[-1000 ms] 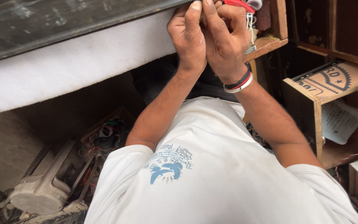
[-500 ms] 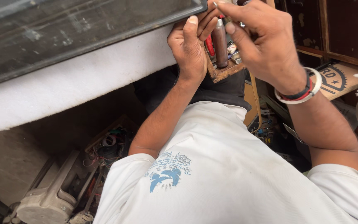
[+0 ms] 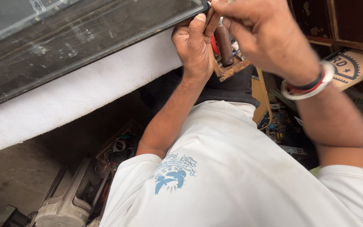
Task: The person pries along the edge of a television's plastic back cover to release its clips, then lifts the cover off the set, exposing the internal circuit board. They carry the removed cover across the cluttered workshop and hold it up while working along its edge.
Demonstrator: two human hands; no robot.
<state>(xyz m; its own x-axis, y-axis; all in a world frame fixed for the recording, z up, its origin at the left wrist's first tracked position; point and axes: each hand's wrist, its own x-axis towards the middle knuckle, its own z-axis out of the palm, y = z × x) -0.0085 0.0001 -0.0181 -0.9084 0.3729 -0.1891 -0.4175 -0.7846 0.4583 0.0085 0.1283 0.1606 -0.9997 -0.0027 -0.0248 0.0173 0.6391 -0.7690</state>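
Head view shows the right hand [image 3: 269, 40] closed around a brown-handled tool [image 3: 223, 42], the left hand [image 3: 194, 46] gripping a small wooden piece [image 3: 232, 69]; steady holding seems best.

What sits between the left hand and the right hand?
In the head view, a brown-handled tool stands between the left hand and right hand.
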